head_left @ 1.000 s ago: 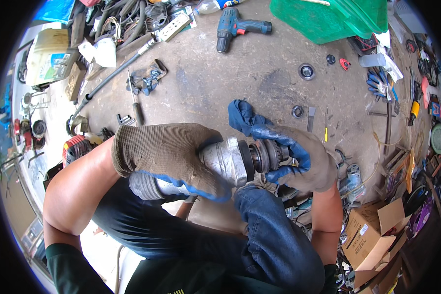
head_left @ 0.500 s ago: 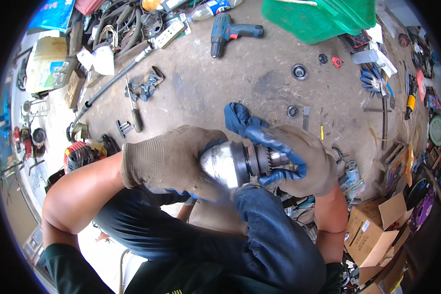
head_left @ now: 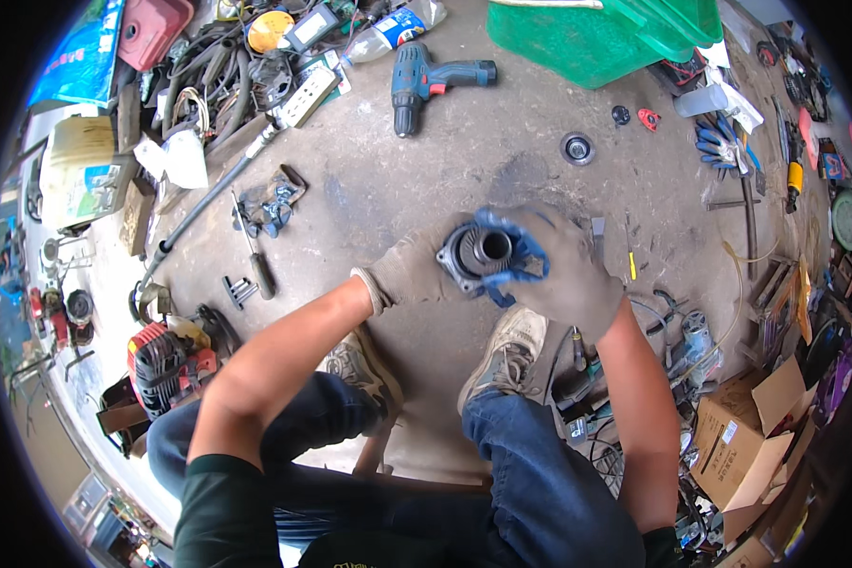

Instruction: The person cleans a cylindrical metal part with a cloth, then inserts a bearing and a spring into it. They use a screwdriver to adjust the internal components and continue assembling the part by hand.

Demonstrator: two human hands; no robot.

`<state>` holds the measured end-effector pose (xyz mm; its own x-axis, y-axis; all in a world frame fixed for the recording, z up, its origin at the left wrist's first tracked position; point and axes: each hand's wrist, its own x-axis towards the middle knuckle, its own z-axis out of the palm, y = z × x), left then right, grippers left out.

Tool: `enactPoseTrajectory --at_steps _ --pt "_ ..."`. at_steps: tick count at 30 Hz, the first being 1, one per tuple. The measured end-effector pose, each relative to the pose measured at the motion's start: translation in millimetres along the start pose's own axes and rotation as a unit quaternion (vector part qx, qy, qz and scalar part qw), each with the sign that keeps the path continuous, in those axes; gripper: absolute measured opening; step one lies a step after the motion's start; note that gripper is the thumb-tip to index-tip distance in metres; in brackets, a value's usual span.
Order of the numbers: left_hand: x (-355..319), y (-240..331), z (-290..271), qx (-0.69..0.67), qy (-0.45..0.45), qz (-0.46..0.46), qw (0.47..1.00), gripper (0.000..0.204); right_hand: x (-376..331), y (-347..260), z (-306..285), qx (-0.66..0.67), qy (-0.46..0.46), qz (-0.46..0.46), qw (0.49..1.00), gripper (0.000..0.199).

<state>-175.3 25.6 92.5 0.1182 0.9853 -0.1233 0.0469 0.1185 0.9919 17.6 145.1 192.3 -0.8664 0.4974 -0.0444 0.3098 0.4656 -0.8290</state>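
The gloved left hand (head_left: 417, 269) grips a geared metal part (head_left: 471, 254) from its left, and the gloved right hand (head_left: 551, 275) is curled round its right side, so the part sits between the 2 hands. Beyond the left hand lies a cordless drill (head_left: 413, 83); beyond the right, a dark ring (head_left: 577, 159).

bright light bleaches the ground (head_left: 74, 398) at left; fisheye edges curve into black; left hand (head_left: 415, 270) and right hand (head_left: 560, 275) blur slightly

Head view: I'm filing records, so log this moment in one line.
left hand: holds metal part; right hand: curled around its hollow end; drill: on floor
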Motion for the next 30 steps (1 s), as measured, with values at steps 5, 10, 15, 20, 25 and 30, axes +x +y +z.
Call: enactPoseTrajectory --at_steps 5,10,15,20,25,30 --pt "25 -22 -20 -0.021 0.101 -0.011 0.995 0.092 42 12 19 0.071 0.085 0.008 0.994 0.061" --pt "37 -56 -20 0.029 0.163 0.004 0.986 0.087 51 49 58 0.164 0.133 0.058 0.976 0.059" --pt "28 -71 -24 0.040 0.177 0.050 0.982 0.084 41 32 68 0.054 0.201 0.040 0.977 0.069" --pt "33 -74 -9 0.079 0.202 0.062 0.974 0.083 -17 69 99 0.093 0.261 0.178 0.944 0.062" --pt "36 -71 -7 0.100 0.192 0.045 0.975 0.085 -69 92 140 -0.131 0.151 0.215 0.956 0.062" --pt "34 -76 -9 0.200 0.201 0.048 0.958 0.088 -74 90 146 -0.128 0.166 0.208 0.955 0.062"
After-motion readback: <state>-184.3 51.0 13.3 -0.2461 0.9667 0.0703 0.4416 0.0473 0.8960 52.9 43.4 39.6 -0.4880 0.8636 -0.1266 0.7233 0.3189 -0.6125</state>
